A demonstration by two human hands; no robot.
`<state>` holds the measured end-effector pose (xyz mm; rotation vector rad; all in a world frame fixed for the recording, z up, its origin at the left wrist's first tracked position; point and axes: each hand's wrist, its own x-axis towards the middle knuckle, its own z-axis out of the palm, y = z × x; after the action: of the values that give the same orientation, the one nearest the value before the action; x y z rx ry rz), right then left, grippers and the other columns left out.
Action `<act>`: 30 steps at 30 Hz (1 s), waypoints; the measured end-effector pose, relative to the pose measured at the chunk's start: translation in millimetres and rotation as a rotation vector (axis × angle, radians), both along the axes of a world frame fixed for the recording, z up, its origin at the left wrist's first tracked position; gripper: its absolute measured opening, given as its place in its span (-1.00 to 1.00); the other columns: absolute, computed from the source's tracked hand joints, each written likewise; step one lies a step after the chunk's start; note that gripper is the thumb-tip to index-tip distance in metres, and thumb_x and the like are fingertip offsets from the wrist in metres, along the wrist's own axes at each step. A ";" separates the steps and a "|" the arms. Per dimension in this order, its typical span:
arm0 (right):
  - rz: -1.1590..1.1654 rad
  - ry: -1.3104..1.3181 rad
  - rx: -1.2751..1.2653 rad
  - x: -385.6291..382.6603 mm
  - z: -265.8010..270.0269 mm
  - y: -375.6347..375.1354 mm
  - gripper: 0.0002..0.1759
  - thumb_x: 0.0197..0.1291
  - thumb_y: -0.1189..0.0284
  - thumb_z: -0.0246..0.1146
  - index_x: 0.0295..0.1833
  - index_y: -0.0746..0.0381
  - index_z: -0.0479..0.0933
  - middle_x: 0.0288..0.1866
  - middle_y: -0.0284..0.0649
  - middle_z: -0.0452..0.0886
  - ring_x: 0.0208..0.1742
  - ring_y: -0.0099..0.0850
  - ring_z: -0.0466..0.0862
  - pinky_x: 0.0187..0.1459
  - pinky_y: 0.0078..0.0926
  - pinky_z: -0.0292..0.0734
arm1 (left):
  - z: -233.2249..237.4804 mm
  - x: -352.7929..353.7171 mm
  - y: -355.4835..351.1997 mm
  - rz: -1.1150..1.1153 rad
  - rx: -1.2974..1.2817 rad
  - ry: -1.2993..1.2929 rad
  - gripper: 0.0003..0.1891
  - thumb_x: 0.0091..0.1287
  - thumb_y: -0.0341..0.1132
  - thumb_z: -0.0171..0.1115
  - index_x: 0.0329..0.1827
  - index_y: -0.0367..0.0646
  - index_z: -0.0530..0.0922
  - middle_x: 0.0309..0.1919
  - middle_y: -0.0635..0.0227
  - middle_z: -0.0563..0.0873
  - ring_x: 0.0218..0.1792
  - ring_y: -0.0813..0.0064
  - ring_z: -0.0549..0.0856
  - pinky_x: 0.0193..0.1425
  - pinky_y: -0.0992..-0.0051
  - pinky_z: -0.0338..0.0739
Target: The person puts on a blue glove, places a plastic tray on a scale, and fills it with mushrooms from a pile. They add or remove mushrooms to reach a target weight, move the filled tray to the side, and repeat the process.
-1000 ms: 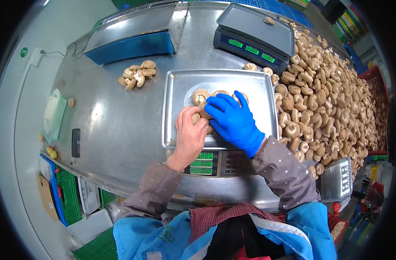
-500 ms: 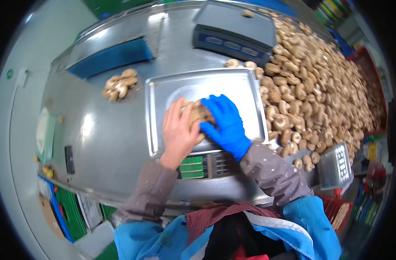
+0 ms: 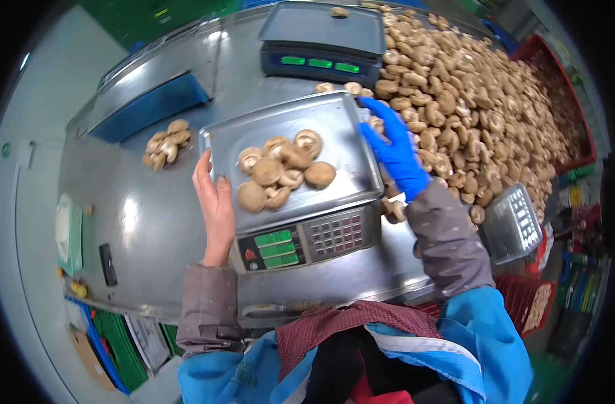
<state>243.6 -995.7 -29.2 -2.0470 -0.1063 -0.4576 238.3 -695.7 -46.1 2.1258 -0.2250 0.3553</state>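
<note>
Several brown mushrooms (image 3: 268, 172) lie loose in the metal tray (image 3: 351, 138) on top of a scale (image 3: 334, 236) with green displays. My bare left hand (image 3: 215, 202) is at the tray's left edge, fingers apart, holding nothing. At the tray's right edge is my right hand (image 3: 396, 148) in a blue glove, its thumb and fingers spread and nothing between them. A large heap of mushrooms (image 3: 469, 108) lies just beyond it on the right.
A second scale (image 3: 321, 34) stands at the back with one mushroom on it. A small mushroom cluster (image 3: 166, 145) lies left, near a blue-sided box (image 3: 149, 108). A black phone-like object (image 3: 107, 264), clear plastic container (image 3: 513, 225) and red crate (image 3: 580, 121) are around.
Both hands have let go of the mushrooms and moved apart to the tray's sides. The mushrooms now lie uncovered. The whole view has shifted, and the tray looks tilted.
</note>
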 end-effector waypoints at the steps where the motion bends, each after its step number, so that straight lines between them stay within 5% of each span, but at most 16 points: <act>1: -0.027 0.091 0.072 0.9 -27.1 -26.3 -0.57 0.12 0.31 0.22 0.11 0.21 0.42 0.01 -0.12 0.52 0.06 -0.21 0.50 0.11 -0.34 0.34 | 4.6 -4.6 8.3 0.043 -0.128 0.069 -0.49 0.40 -0.06 -0.18 0.30 -0.20 0.18 0.24 0.12 0.21 0.30 0.22 0.20 0.31 0.30 0.12; 3: 0.034 0.049 -0.509 -5.4 -59.0 -78.4 -0.52 0.07 0.34 0.23 0.15 0.15 0.39 0.07 -0.12 0.48 0.10 -0.16 0.46 0.11 -0.30 0.34 | 9.0 -13.4 21.8 0.147 -0.216 0.128 -0.54 0.41 -0.13 -0.19 0.27 -0.20 0.21 0.24 0.16 0.25 0.26 0.27 0.27 0.28 0.34 0.17; 6: 0.074 0.203 -1.001 -22.3 -81.4 -91.6 -0.35 -0.07 0.39 0.24 0.23 -0.05 0.30 0.17 -0.18 0.37 0.17 -0.19 0.38 0.10 -0.27 0.34 | 16.1 -24.9 31.0 0.199 -0.404 0.185 -0.54 0.41 -0.04 -0.19 0.24 -0.12 0.25 0.20 0.30 0.32 0.17 0.42 0.35 0.24 0.35 0.22; 7: 0.005 0.039 -1.130 -30.6 -88.4 -86.5 -0.40 -0.09 0.38 0.24 0.18 -0.01 0.33 0.07 -0.23 0.44 0.09 -0.23 0.43 0.07 -0.25 0.32 | 15.6 -28.1 33.1 0.217 -0.401 0.188 -0.54 0.41 -0.04 -0.19 0.24 -0.12 0.25 0.20 0.30 0.32 0.17 0.42 0.35 0.24 0.35 0.22; 13: 0.006 0.078 -1.114 -51.2 -82.3 -82.8 -0.75 -0.14 0.33 0.26 -0.29 0.06 0.41 -0.34 -0.33 0.47 -0.21 -0.28 0.52 -0.18 -0.25 0.30 | 14.0 -41.5 35.9 0.153 -0.522 0.177 -0.60 0.40 -0.08 -0.09 0.14 -0.16 0.35 0.12 0.31 0.38 0.08 0.48 0.43 0.12 0.45 0.33; 18: -0.062 0.236 -1.146 -57.1 -78.0 -83.8 -0.73 -0.08 0.30 0.24 -0.21 0.06 0.41 -0.46 -0.20 0.54 -0.32 -0.22 0.56 -0.18 -0.21 0.31 | 9.3 -48.6 38.0 0.164 -0.553 0.209 -0.62 0.40 -0.12 -0.07 0.10 -0.21 0.38 0.07 0.32 0.42 0.02 0.53 0.45 0.07 0.50 0.36; 21: -0.151 0.165 -1.138 -53.5 -82.7 -104.7 -0.66 -0.05 0.32 0.23 -0.10 0.08 0.42 -0.40 -0.14 0.58 -0.32 -0.19 0.58 -0.21 -0.21 0.37 | 8.4 -52.8 41.4 0.160 -0.547 0.218 -0.63 0.39 -0.13 -0.07 0.09 -0.21 0.38 0.06 0.32 0.44 0.01 0.53 0.46 0.07 0.51 0.37; 23: -0.180 0.423 -1.024 -46.3 -69.7 -113.5 -0.60 -0.04 0.30 0.24 -0.03 0.09 0.41 -0.37 -0.15 0.60 -0.29 -0.13 0.59 -0.25 -0.23 0.43 | 2.8 -53.3 46.4 0.162 -0.549 0.214 -0.64 0.39 -0.14 -0.06 0.09 -0.22 0.38 0.05 0.31 0.44 0.00 0.54 0.46 0.06 0.52 0.37; 25: -0.151 0.355 -0.584 -48.2 -63.5 -117.0 -0.53 -0.05 0.29 0.28 0.04 0.10 0.39 -0.35 -0.14 0.60 -0.27 -0.10 0.59 -0.28 -0.24 0.47 | -1.4 -54.8 48.7 0.156 -0.547 0.217 -0.64 0.39 -0.15 -0.06 0.09 -0.22 0.38 0.05 0.31 0.45 0.00 0.54 0.46 0.06 0.53 0.38; 30: 0.092 0.409 -0.900 -91.0 -71.3 -101.4 -0.48 -0.05 0.44 0.25 0.11 0.07 0.35 -0.05 -0.16 0.47 -0.08 -0.16 0.54 -0.15 -0.31 0.47 | -5.7 -53.2 45.2 0.127 -0.552 0.236 -0.68 0.40 -0.20 -0.07 0.07 -0.22 0.40 0.03 0.31 0.45 -0.01 0.55 0.47 0.04 0.54 0.39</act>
<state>152.6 -1097.1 -100.4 -2.9553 -0.1780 0.1212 185.1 -650.4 -51.8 1.6175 0.1357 0.2051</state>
